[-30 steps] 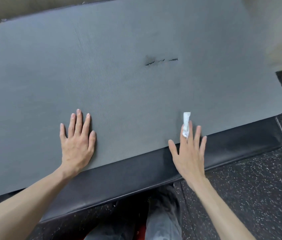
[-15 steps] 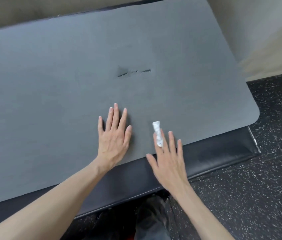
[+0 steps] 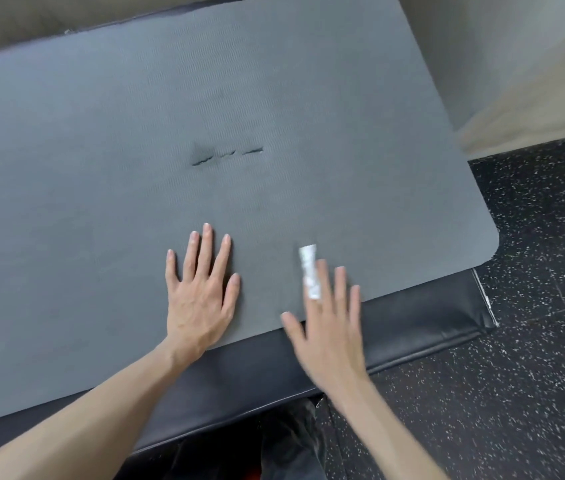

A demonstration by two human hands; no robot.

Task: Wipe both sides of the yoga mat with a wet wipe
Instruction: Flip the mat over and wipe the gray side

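Yoga mat (image 3: 108,174): uniform slate grey with a fine ribbed texture, broken near its middle by three short dark slits (image 3: 227,155). Wet wipe (image 3: 310,271): white with faint grey mottling, seen against the grey of the mat; the padded surface (image 3: 412,317) beneath the mat is glossy black. Floor (image 3: 534,375): black, speckled throughout with small white flecks; wall (image 3: 482,46): pale beige-grey.

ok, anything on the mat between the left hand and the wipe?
Nothing. In the head view, only bare grey mat lies between the left hand, pressed flat, and the rolled white wipe at the right hand's fingers.
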